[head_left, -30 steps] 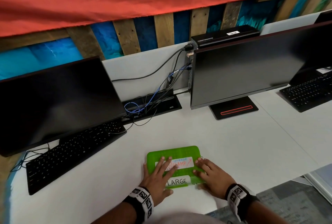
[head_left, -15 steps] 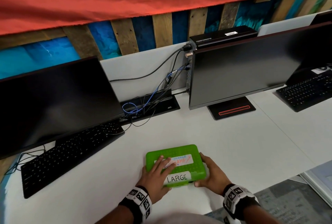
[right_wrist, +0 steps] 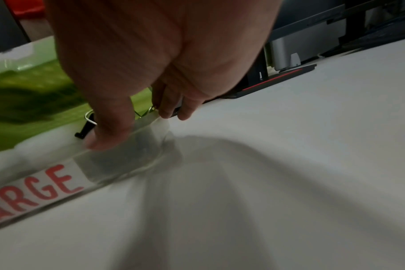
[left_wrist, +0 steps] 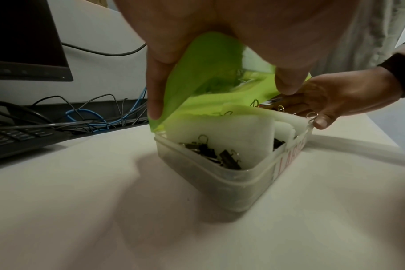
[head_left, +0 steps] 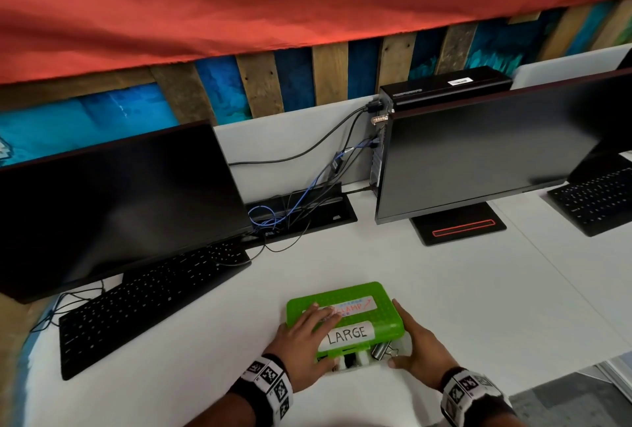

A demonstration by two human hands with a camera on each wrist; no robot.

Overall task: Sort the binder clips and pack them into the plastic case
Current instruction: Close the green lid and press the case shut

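The left hand (head_left: 301, 341) lies on the green lid (head_left: 345, 310) of the plastic case (left_wrist: 220, 175), its fingers stretched flat across the top while the thumb hooks under the lid's near edge, so the lid is gripped between thumb and fingers and held tilted up at the front. In the left wrist view the thumb and a finger frame the raised lid from below. The right hand (head_left: 419, 354) is at the case's right end, fingers loosely spread along the side and thumb resting on the clear rim at the near right corner; it steadies the case and does not close around it.

The case sits on the white desk (head_left: 444, 289) close to the person, its clear bottom flat on the surface. A white label reading LARGE (head_left: 347, 332) is on the lid, and red letters of the same word run along the clear front wall. Inside, white dividers (left_wrist: 250, 131) split the case into sections. Black binder clips (left_wrist: 213, 155) lie in the left section; more clips show at the right end by the right thumb.

Behind the case are a black keyboard (head_left: 143, 300), two dark monitors (head_left: 113, 201), and a tangle of cables (head_left: 290, 211) between them.
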